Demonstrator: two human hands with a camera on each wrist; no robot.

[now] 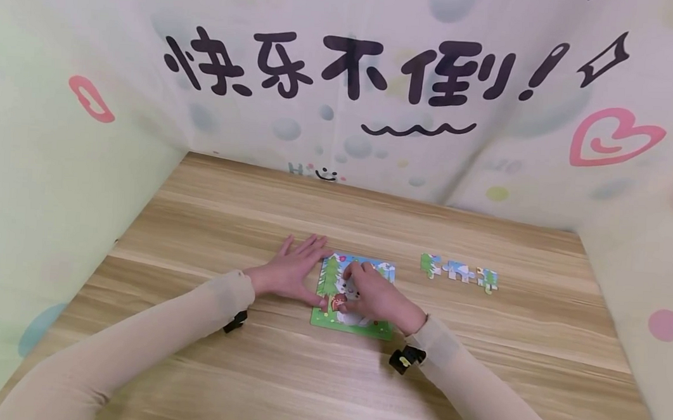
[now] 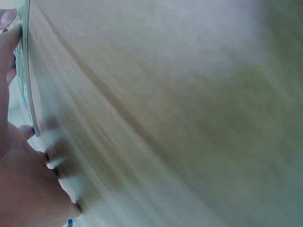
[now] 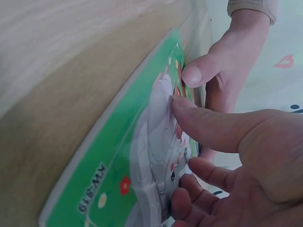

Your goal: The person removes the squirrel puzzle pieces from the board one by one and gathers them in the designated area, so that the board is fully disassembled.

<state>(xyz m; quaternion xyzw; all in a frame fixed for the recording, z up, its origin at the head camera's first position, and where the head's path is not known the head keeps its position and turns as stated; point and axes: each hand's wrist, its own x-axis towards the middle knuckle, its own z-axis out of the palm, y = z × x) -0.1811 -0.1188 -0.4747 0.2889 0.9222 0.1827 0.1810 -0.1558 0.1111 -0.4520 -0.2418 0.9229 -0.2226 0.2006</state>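
Observation:
A picture puzzle [image 1: 359, 326] in a thin tray lies flat on the wooden table, showing a green tree, a grey-white animal and grass. My left hand [image 1: 290, 274] spreads along its left side, thumb on the lower left edge and fingertips by the upper left corner. Over the middle of the picture, my right hand [image 1: 374, 294] touches the surface with thumb and bent fingers. In the right wrist view the thumb [image 3: 203, 120] rests on the animal [image 3: 158, 142], the fingers [image 3: 189, 194] a little apart from it. I cannot tell whether they pinch a piece.
To the right of the puzzle lie three loose puzzle pieces [image 1: 459, 271] in a row on the table [image 1: 245, 211]. Printed cloth walls [image 1: 340, 134] stand along the table's back and sides.

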